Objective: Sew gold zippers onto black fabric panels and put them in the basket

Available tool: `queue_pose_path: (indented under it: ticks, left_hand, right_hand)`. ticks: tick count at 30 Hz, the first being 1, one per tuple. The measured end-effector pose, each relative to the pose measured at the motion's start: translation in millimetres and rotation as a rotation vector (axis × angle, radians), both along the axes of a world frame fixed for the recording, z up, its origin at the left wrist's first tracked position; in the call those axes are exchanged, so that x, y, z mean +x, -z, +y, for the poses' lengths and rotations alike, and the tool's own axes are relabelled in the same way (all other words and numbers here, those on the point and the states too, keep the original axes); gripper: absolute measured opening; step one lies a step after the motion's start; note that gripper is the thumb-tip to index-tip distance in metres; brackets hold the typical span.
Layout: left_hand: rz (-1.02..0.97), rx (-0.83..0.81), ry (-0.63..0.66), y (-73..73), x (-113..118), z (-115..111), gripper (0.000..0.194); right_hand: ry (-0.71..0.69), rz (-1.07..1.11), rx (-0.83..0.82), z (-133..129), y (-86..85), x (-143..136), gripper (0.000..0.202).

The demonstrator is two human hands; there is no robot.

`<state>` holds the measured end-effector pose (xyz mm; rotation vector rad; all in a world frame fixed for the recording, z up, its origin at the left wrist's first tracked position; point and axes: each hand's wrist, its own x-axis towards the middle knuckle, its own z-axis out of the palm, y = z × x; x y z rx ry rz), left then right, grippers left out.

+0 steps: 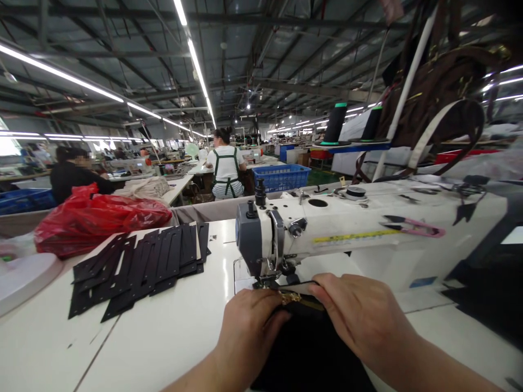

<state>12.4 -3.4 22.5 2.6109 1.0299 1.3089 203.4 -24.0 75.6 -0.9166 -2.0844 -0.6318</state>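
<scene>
Cloth [314,354], all black, is held by two hands right at the needle end of a big white sewing machine [368,207]. The left hand [249,321] is clamped on it, thumb and fingers pinched together beside a shiny gold bit [291,297]. The right hand [368,313] is clamped on the top edge of the cloth, on the other side of the gold bit. From there the cloth comes down between the two arms. How the needle meets the cloth is too hard to see.

A yellow measuring strip [351,237] runs along the front of the machine, with pink snips [427,228] by its right end. To the left, on the white worktop [180,343], lots of flat black strips [143,267] lie one over the next. A red plastic bag [102,220] sits just behind them. Two black spools of thread [335,125] stand past the machine. Farther off, a person in a white top [226,163] with green straps is near a blue basket [281,177].
</scene>
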Motion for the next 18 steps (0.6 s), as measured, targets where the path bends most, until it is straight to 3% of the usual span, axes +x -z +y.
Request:
queue_pose_path:
  ticks: [10,13,18]
  left_hand:
    - [-0.097,0.032,0.037,-15.0,-2,-15,0.004]
    - [-0.063,0.071,0.074,-13.2,2,-17,0.013]
    - [0.001,-0.013,0.003,-5.6,3,-9,0.014]
  right_hand:
    - [-0.017,0.02,-0.019,-1,0.7,-1,0.025]
    - [-0.028,0.019,-0.012,-3,0.2,-2,0.024]
    - [-0.036,0.026,-0.023,-4,3.2,-3,0.023]
